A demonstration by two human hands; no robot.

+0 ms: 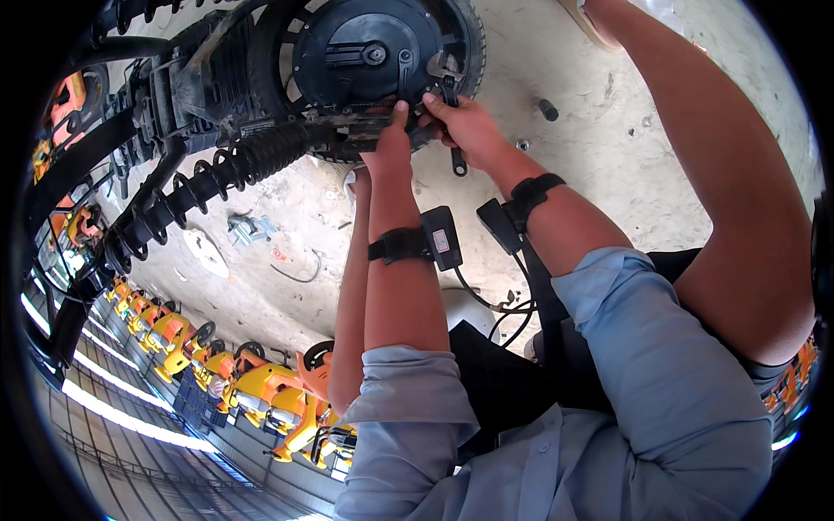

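A wheel with a black hub fills the top centre. My left hand is closed on a black metal part at the hub's lower edge, thumb pointing up. Just right of it, my right hand grips a dark adjustable wrench, whose head reaches up over the hub. Part of what my fingers hold is hidden. Black devices with cables are strapped to both forearms.
A black coil-spring shock and frame cross the left. On the concrete floor lie a dark cylinder, a small nut and metal pieces. My bare right leg is bent at the right. Yellow-orange vehicles line the background.
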